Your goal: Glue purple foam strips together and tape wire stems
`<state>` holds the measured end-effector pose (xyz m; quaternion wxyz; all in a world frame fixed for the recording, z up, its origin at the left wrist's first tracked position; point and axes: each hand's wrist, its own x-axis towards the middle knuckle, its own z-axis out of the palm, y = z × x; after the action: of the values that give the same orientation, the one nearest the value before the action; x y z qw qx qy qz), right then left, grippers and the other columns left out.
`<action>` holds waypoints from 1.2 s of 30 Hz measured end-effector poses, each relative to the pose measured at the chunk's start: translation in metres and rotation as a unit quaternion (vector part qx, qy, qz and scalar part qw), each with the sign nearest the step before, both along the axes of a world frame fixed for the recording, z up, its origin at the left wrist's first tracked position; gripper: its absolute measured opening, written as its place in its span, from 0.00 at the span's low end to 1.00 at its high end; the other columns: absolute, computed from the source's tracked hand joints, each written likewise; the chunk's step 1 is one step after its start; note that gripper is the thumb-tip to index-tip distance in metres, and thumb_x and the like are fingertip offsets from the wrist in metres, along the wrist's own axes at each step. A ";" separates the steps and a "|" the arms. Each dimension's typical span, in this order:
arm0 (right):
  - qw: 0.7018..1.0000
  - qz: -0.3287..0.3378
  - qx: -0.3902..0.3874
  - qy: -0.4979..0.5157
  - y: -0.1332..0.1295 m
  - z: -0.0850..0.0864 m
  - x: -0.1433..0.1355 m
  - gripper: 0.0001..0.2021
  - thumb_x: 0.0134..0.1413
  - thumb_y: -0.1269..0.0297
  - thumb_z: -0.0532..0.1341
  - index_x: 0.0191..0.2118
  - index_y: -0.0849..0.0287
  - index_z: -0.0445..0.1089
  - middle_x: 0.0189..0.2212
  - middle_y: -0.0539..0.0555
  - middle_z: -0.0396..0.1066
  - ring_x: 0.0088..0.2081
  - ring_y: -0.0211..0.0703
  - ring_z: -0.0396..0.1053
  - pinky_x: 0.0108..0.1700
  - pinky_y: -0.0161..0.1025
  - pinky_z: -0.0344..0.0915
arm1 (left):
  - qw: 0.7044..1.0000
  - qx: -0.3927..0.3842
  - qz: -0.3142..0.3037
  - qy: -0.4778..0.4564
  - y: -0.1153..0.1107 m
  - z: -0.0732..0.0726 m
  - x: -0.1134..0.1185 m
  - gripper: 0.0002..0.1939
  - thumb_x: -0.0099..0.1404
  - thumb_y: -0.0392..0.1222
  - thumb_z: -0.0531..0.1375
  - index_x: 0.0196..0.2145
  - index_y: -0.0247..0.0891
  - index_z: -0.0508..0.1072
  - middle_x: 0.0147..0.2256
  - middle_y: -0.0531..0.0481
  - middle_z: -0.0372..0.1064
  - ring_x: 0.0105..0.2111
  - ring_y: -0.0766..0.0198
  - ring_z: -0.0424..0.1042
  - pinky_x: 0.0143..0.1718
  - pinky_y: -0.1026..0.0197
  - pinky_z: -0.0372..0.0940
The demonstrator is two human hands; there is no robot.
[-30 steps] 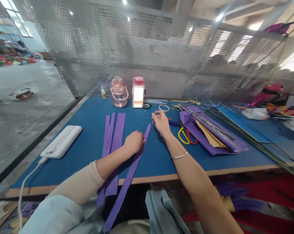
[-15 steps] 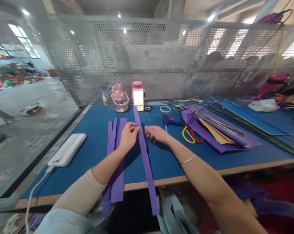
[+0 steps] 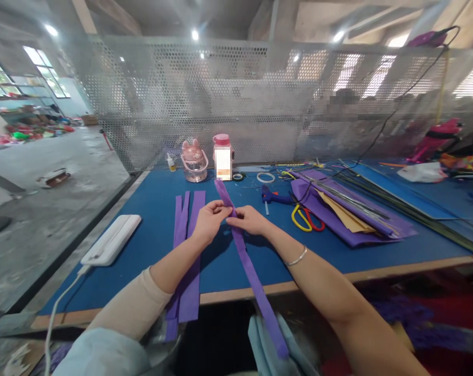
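A long purple strip [image 3: 247,261], paper or fabric, runs from near the bottles down over the table's front edge to my lap. My left hand [image 3: 211,220] pinches it from the left near its upper part. From the other side my right hand [image 3: 250,220] has thumb and fingers closed on the same strip, close to the left fingertips. Several more purple strips [image 3: 191,261] lie side by side under and beside my left forearm, their lower ends hanging past the edge.
On the blue table [image 3: 142,282] are a white power bank [image 3: 111,240] with a cable, two pink bottles [image 3: 194,163], tape rolls [image 3: 265,177], a blue glue gun [image 3: 275,196], scissors [image 3: 301,216] and purple sheets [image 3: 346,224]. A perforated metal screen [image 3: 236,94] stands behind.
My right hand has moved left and taken hold of the strip beside my left hand. The strip's lower end has swung to the right.
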<state>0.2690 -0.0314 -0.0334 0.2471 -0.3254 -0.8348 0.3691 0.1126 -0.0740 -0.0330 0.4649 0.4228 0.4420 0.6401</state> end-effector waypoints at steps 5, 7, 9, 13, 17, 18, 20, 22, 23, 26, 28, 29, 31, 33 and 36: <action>0.998 0.045 0.016 -0.040 0.002 -0.001 0.002 0.20 0.54 0.51 0.58 0.22 0.63 0.69 0.16 0.47 0.60 0.21 0.33 0.55 0.26 0.33 0.50 | 1.000 0.016 0.027 -0.002 0.003 0.000 -0.004 0.20 0.44 0.52 0.72 0.31 0.37 0.76 0.25 0.54 0.72 0.24 0.72 0.66 0.27 0.66 0.61; 0.998 0.057 0.010 -0.028 0.000 -0.001 0.002 0.20 0.52 0.48 0.60 0.24 0.62 0.68 0.17 0.46 0.61 0.22 0.33 0.55 0.26 0.33 0.50 | 0.999 0.022 0.028 0.002 0.005 -0.001 -0.006 0.19 0.44 0.51 0.72 0.30 0.37 0.76 0.25 0.55 0.71 0.23 0.72 0.63 0.27 0.67 0.60; 0.999 0.036 0.025 0.003 -0.001 0.000 0.001 0.19 0.53 0.48 0.59 0.26 0.62 0.67 0.19 0.46 0.60 0.23 0.33 0.54 0.27 0.33 0.50 | 0.999 0.028 0.021 0.007 0.006 -0.003 -0.006 0.18 0.44 0.51 0.72 0.29 0.37 0.77 0.24 0.55 0.70 0.22 0.73 0.62 0.27 0.67 0.60; 0.995 0.006 0.093 0.019 -0.002 0.002 -0.001 0.20 0.58 0.52 0.54 0.20 0.59 0.58 0.18 0.45 0.54 0.23 0.33 0.52 0.28 0.34 0.48 | 0.999 0.037 0.022 0.013 0.004 -0.002 -0.006 0.18 0.45 0.51 0.71 0.31 0.37 0.77 0.24 0.55 0.70 0.23 0.72 0.63 0.27 0.67 0.60; 0.994 0.028 0.107 -0.009 -0.005 0.003 -0.002 0.20 0.57 0.53 0.56 0.19 0.58 0.55 0.17 0.45 0.54 0.23 0.33 0.53 0.29 0.35 0.48 | 0.998 0.049 0.028 0.023 0.002 0.004 -0.006 0.16 0.48 0.50 0.70 0.30 0.37 0.77 0.23 0.56 0.68 0.22 0.72 0.61 0.26 0.67 0.59; 0.995 0.022 0.100 -0.003 -0.006 0.004 -0.002 0.19 0.57 0.53 0.56 0.21 0.58 0.57 0.18 0.45 0.56 0.23 0.34 0.53 0.29 0.35 0.49 | 0.998 0.053 0.027 0.027 0.001 0.006 -0.005 0.15 0.48 0.50 0.70 0.30 0.37 0.77 0.23 0.56 0.68 0.22 0.72 0.61 0.26 0.67 0.59; 0.995 0.000 0.098 0.023 -0.008 0.004 -0.004 0.16 0.57 0.54 0.56 0.23 0.58 0.59 0.20 0.46 0.58 0.25 0.34 0.55 0.29 0.34 0.50 | 0.997 0.060 0.025 0.033 -0.001 0.008 -0.004 0.14 0.49 0.49 0.70 0.29 0.37 0.77 0.24 0.55 0.69 0.23 0.71 0.62 0.27 0.66 0.59; 0.993 -0.011 0.110 0.045 -0.010 0.005 -0.005 0.15 0.58 0.57 0.55 0.23 0.58 0.57 0.20 0.46 0.58 0.25 0.35 0.55 0.30 0.35 0.51 | 0.997 0.065 0.026 0.035 -0.003 0.009 -0.002 0.14 0.48 0.48 0.70 0.29 0.37 0.77 0.24 0.55 0.69 0.23 0.71 0.62 0.27 0.66 0.59; 0.991 -0.006 0.121 0.048 -0.010 0.005 -0.006 0.16 0.58 0.57 0.54 0.22 0.57 0.56 0.20 0.47 0.56 0.25 0.35 0.55 0.30 0.35 0.50 | 0.997 0.067 0.027 0.034 -0.004 0.009 -0.002 0.14 0.49 0.49 0.70 0.30 0.37 0.77 0.23 0.55 0.68 0.22 0.72 0.61 0.26 0.66 0.58; 0.990 0.030 0.135 0.039 -0.011 0.004 -0.007 0.18 0.58 0.58 0.54 0.20 0.57 0.53 0.18 0.46 0.54 0.24 0.35 0.54 0.30 0.35 0.49 | 0.996 0.072 0.035 0.029 -0.004 0.011 -0.004 0.15 0.50 0.51 0.69 0.31 0.37 0.77 0.22 0.56 0.66 0.20 0.73 0.57 0.23 0.67 0.54; 0.990 0.033 0.133 0.037 -0.012 0.004 -0.007 0.17 0.57 0.59 0.55 0.20 0.57 0.54 0.18 0.46 0.55 0.24 0.35 0.54 0.29 0.35 0.49 | 0.996 0.073 0.037 0.027 -0.005 0.012 -0.005 0.16 0.50 0.52 0.69 0.30 0.37 0.76 0.22 0.56 0.66 0.20 0.74 0.56 0.22 0.67 0.54; 0.991 0.025 0.127 0.039 -0.013 0.004 -0.008 0.16 0.57 0.58 0.56 0.21 0.58 0.56 0.19 0.46 0.56 0.24 0.35 0.54 0.29 0.35 0.49 | 0.996 0.073 0.037 0.027 -0.005 0.013 -0.005 0.16 0.49 0.52 0.70 0.29 0.37 0.76 0.23 0.56 0.66 0.20 0.74 0.57 0.23 0.67 0.54; 0.992 0.002 0.119 0.049 -0.015 0.005 -0.009 0.15 0.56 0.57 0.56 0.23 0.58 0.58 0.20 0.46 0.58 0.24 0.35 0.55 0.30 0.35 0.50 | 0.997 0.069 0.034 0.027 -0.005 0.013 -0.004 0.17 0.48 0.52 0.70 0.29 0.36 0.77 0.23 0.55 0.67 0.21 0.74 0.57 0.23 0.67 0.55; 0.991 -0.016 0.124 0.056 -0.016 0.006 -0.010 0.16 0.57 0.56 0.55 0.22 0.57 0.56 0.20 0.47 0.57 0.25 0.35 0.55 0.31 0.35 0.51 | 0.997 0.061 0.029 0.025 -0.005 0.011 -0.003 0.19 0.49 0.55 0.69 0.31 0.36 0.78 0.22 0.55 0.66 0.21 0.73 0.57 0.23 0.67 0.55; 0.985 -0.038 0.159 0.057 -0.016 0.007 -0.009 0.19 0.59 0.57 0.53 0.20 0.57 0.52 0.19 0.48 0.56 0.25 0.36 0.55 0.31 0.36 0.51 | 0.999 0.045 0.008 0.024 -0.003 0.006 -0.003 0.22 0.53 0.59 0.66 0.36 0.37 0.78 0.24 0.53 0.67 0.22 0.72 0.59 0.22 0.67 0.55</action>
<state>0.2596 -0.0476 -0.0260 0.3565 -0.2921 -0.8543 0.2403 0.1095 -0.0767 -0.0270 0.4296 0.4548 0.4275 0.6526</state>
